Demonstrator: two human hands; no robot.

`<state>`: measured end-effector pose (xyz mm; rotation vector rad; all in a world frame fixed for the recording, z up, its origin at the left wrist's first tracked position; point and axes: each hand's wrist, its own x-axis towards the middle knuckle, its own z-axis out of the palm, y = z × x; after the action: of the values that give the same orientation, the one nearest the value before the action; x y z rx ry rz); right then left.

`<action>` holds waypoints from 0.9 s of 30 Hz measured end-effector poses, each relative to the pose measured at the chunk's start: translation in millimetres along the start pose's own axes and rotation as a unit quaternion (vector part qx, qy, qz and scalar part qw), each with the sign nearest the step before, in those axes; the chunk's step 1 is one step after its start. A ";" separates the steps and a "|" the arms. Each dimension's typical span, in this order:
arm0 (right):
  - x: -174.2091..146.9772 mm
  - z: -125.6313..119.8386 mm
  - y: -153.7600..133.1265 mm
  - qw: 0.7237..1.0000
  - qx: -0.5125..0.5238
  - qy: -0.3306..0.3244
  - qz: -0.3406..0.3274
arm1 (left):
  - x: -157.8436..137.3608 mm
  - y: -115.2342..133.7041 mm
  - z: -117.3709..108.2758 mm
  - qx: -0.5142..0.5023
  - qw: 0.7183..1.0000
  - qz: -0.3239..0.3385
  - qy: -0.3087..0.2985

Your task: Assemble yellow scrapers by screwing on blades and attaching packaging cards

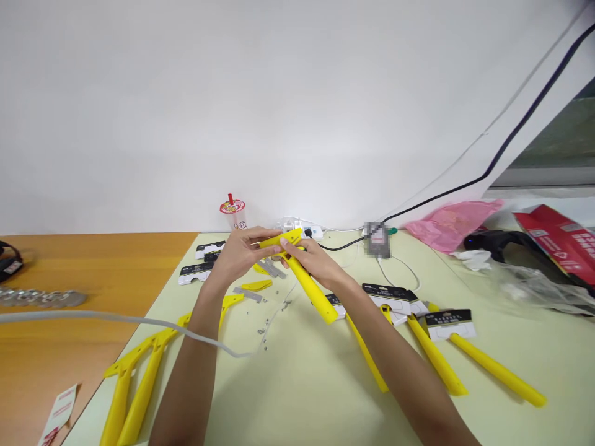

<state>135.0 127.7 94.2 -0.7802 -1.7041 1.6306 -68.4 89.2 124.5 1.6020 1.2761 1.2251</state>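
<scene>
Between both hands, above the table, is a yellow plastic scraper handle (312, 290), its long grip slanting down to the right. My left hand (244, 251) pinches the left end of its wide head. My right hand (316, 260) closes on the head's right part, thumb on top. Beneath the hands lie grey metal blades (271, 267) and a loose yellow head piece (257, 285). Several small screws (264, 325) are scattered in front of them. Other yellow handles (144, 384) rest by my left forearm.
Right of my arm lie yellow scrapers (437, 356) with black-and-white cards (450, 323). A cup with a red straw (233, 214), a power strip (313, 232) and a pink bag (453, 226) stand at the back. A pale cable (116, 318) crosses the left foreground.
</scene>
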 end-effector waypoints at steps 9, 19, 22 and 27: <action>-1.3 0.9 -5.1 0.999 -0.015 0.030 -0.003 | -3.6 2.0 -5.2 0.048 0.998 -0.014 -0.044; -6.3 -1.1 -10.9 0.997 -0.075 0.005 0.000 | -4.6 2.1 -5.0 0.053 0.998 -0.010 -0.020; -6.7 -2.9 -11.6 0.997 -0.071 0.008 -0.007 | -7.0 9.2 -5.0 0.048 0.999 -0.015 -0.018; -6.7 -6.9 -11.2 0.998 -0.041 0.035 -0.019 | -9.8 10.0 -17.4 0.033 0.998 -0.047 -0.020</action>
<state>144.8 126.1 105.2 -0.8293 -1.7338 1.4991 -83.0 77.1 136.4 1.5862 1.3645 1.0984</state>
